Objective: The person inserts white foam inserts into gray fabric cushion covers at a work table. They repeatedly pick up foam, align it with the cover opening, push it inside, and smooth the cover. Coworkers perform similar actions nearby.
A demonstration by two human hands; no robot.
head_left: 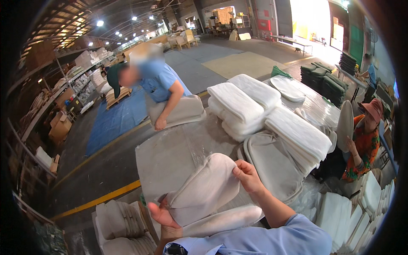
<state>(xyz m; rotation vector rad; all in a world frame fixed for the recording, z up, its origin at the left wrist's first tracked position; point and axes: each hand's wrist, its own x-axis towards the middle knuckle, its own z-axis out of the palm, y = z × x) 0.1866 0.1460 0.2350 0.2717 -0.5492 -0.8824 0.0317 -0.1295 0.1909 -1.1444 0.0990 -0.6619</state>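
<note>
A grey fabric-covered cushion (206, 189) with rounded corners is held up in front of me, tilted over the table. My right hand (247, 175) pinches its upper right edge between thumb and fingers. At its lower left corner my left hand (165, 216) grips it, the thumb sticking out and the other fingers partly hidden by the fabric. Beneath it, close to my body, lies a long pale padded piece (225, 220). Grey covered cushions (272, 159) lie flat to the right, partly under a stack of white padding (244, 102).
Across the plastic-covered table (157, 157), a co-worker (159, 78) leans over grey cushions (180, 111). Another person (365, 140) at the right holds a grey piece. Stacked cushions (119, 221) stand at lower left, white pads (335, 212) at lower right, dark green bundles (323, 83) farther back.
</note>
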